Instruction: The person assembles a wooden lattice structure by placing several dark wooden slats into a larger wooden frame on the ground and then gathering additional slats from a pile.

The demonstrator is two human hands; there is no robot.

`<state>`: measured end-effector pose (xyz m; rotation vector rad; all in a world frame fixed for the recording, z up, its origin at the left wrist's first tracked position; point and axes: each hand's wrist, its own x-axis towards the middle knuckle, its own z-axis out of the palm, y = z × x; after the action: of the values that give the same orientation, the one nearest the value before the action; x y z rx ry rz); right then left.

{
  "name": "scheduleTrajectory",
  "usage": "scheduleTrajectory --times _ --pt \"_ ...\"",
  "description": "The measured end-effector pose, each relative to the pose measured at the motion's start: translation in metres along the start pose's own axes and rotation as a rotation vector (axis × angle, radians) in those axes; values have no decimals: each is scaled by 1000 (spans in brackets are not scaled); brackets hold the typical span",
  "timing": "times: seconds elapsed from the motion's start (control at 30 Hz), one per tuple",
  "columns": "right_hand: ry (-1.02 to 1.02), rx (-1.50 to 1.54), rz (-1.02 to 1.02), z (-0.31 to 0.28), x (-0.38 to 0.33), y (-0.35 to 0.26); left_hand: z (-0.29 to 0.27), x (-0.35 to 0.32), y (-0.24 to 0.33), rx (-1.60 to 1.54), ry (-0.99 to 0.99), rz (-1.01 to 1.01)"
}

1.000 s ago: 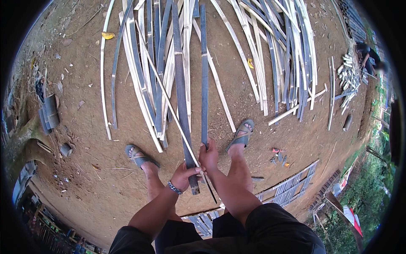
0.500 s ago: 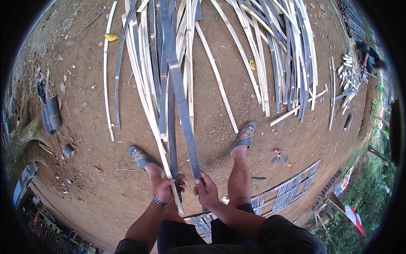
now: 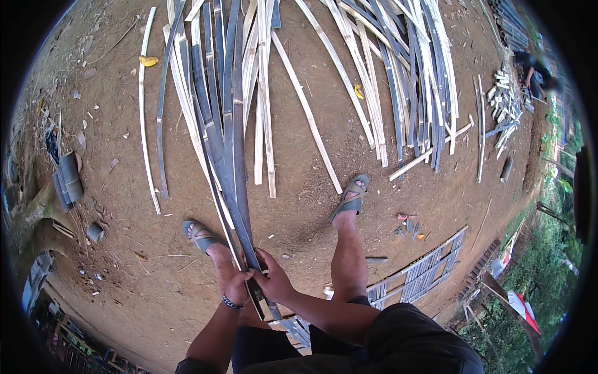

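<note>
In front of my legs, several long bamboo strips come together in my two hands, dark skin showing on some and pale edges on others. My left hand is closed round their near ends. Just beside it, my right hand wraps the same bundle from the right, its fingers over the dark strips. The short ends stick out below both hands. Beyond, the held strips run away over a spread of loose bamboo strips on the ground, and where they end among these I cannot tell.
A second heap of bamboo strips lies at the far right. Hand tools and a slatted bamboo panel are right of my sandalled foot. Short bamboo pieces are piled near another person. Bamboo tube sections lie left.
My right hand has moved left against my left hand, bringing its dark strip together with the others. The strips, held apart before, now form one narrow bundle. The view has shifted slightly.
</note>
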<state>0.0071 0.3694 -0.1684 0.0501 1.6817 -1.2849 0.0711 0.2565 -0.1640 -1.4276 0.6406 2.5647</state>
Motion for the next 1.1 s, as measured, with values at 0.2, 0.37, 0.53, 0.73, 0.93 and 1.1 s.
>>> scheduleTrajectory --times 0.2,0.37,0.53,0.73,0.93,1.1 --pt "-87 185 174 -17 -3 -7 24 -14 11 0 116 -16" --pt "-50 132 194 -25 -7 -18 6 -26 1 252 160 8" --pt "-41 66 155 -26 -10 -15 6 -42 -7 262 86 220" --pt "-38 221 118 -25 -8 -6 22 -47 7 597 -111 350" --pt "-166 363 342 -32 -2 3 67 -10 5 700 101 285" --pt "-56 174 149 -44 -2 -1 61 18 -31 486 182 317"
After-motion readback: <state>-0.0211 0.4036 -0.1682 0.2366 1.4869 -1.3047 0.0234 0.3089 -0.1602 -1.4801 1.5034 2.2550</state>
